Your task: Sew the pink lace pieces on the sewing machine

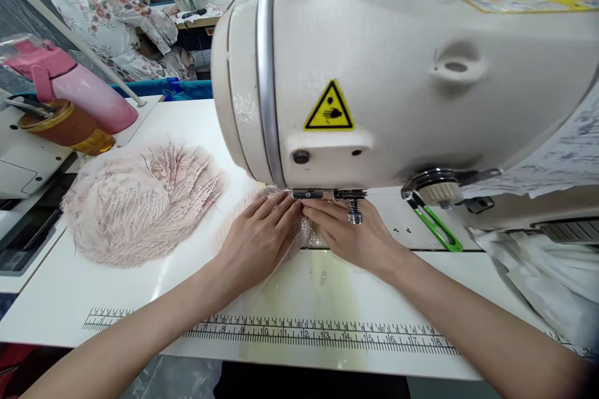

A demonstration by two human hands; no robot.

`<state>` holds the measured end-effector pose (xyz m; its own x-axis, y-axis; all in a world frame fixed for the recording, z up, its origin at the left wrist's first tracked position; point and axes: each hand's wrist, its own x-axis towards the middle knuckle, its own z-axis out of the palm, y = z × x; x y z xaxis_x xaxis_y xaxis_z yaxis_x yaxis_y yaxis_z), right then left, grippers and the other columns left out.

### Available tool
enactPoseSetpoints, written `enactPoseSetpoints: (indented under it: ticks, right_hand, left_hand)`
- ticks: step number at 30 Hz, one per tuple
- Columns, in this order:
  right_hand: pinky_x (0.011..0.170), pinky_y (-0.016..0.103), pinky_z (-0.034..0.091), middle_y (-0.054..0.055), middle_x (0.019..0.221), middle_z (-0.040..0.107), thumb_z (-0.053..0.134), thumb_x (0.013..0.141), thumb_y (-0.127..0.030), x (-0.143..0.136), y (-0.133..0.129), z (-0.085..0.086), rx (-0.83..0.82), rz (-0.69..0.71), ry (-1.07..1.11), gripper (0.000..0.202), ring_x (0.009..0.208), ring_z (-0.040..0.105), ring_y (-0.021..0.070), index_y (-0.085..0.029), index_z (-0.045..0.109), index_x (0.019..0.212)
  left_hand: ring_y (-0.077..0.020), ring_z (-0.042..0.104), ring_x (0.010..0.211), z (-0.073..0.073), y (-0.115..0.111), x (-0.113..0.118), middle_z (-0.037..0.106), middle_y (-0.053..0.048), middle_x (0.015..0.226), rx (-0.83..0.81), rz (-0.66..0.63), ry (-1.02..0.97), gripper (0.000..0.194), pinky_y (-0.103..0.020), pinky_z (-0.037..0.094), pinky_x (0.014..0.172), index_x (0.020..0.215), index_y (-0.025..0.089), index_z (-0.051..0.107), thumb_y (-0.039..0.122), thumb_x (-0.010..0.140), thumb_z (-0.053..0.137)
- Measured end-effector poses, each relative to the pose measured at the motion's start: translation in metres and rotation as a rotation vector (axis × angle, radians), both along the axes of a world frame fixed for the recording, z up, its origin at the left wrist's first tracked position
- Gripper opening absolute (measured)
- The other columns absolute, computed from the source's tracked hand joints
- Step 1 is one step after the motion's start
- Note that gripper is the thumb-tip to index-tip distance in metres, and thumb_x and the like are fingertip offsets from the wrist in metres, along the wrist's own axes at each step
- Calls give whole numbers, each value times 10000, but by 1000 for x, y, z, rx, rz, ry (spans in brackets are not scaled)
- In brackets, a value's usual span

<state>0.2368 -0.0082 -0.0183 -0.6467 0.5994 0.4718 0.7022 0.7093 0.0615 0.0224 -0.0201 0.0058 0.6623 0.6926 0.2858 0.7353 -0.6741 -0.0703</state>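
pale pink lace is lying under our fingers near the middle of the white table, right below the head of the sewing machine. we are pressing it flat with both hands: our left hand is resting palm down with fingers nearly straight, and our right hand is doing the same just beside the presser foot, neither one closing around anything. we are judging this piece to be very light, soft and easily snagged, best held flat at its edges close to the needle. a larger heap of the same lace is sitting toward the table's left edge, with green snips toward the right. the machine head is hiding the needle and our fingertips, so we cannot make out the seam.
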Motion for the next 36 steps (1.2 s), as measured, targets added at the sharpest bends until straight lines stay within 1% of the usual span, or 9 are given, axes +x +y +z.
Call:
enactPoseSetpoints:
  ticks: [4, 7, 9, 14, 19, 23, 27, 31, 36]
  right_hand:
    - [574, 353, 447, 24, 1324, 549, 427, 922, -76, 0, -2, 2, -61, -30, -46, 354, 899, 647, 214, -171, 632, 1194]
    - [494, 342, 420, 8, 1318, 553, 432, 902, -76, 0, -3, 2, -117, -54, -84, 392, 861, 652, 221, -193, 624, 1224]
    - [491, 341, 427, -2, 1331, 541, 434, 897, -76, 0, -3, 2, -114, -53, -94, 398, 886, 652, 229, -200, 627, 1223]
    - [590, 366, 493, 10, 1299, 568, 438, 916, -80, 2, -2, 0, 4, -16, -29, 343, 857, 660, 215, -170, 645, 1174]
    - [594, 337, 490, 16, 1288, 576, 478, 897, -56, 0, 2, 3, -11, -3, -39, 331, 871, 661, 198, -177, 657, 1148]
    - [618, 337, 501, 8, 1278, 583, 509, 895, -61, -1, 3, 3, -12, -10, -26, 322, 925, 655, 207, -178, 658, 1155]
    - [725, 363, 529, 20, 1210, 626, 514, 919, -84, -2, 6, 2, 2, 33, 32, 252, 969, 645, 229, -169, 690, 1077]
    - [833, 378, 520, 34, 1135, 663, 486, 944, -82, -2, 8, 1, -5, 52, 47, 251, 969, 643, 216, -166, 695, 1056]
    - [871, 393, 482, 45, 1080, 683, 446, 940, -57, -1, 7, -1, 49, 67, 91, 286, 966, 637, 217, -152, 689, 1058]
  left_hand:
    - [-255, 543, 1247, -3, 2, 0, 592, -94, 1325, -19, 20, -43, 396, -438, 455, 1048, 1327, 129, 538, 263, 1006, 349]
    - [-262, 553, 1234, -4, 2, 0, 595, -107, 1317, -29, 23, -54, 392, -455, 450, 1047, 1327, 127, 537, 261, 1000, 367]
    - [-268, 559, 1226, -5, 2, 0, 592, -111, 1321, -17, 18, -42, 392, -461, 452, 1043, 1319, 113, 542, 264, 999, 374]
    - [-258, 554, 1233, -5, 1, -1, 594, -113, 1318, -17, 16, -40, 392, -459, 431, 1068, 1324, 119, 538, 254, 1002, 361]
    - [-256, 539, 1253, -5, 1, -1, 575, -105, 1344, -17, 15, -49, 397, -461, 421, 1081, 1346, 134, 522, 261, 1001, 371]
    - [-253, 542, 1249, -6, 1, 0, 575, -104, 1344, -16, 17, -50, 400, -455, 435, 1070, 1349, 137, 520, 262, 1001, 368]
    - [-258, 537, 1255, -5, 1, -1, 566, -97, 1355, -14, 26, -35, 399, -453, 440, 1065, 1350, 141, 522, 259, 996, 377]
    - [-258, 519, 1273, -6, 1, -3, 537, -95, 1388, -33, 24, -10, 422, -454, 447, 1057, 1385, 142, 483, 270, 993, 393]
    - [-258, 498, 1293, -6, 2, -4, 526, -87, 1401, -26, 10, 31, 430, -434, 452, 1048, 1394, 131, 472, 267, 996, 382]
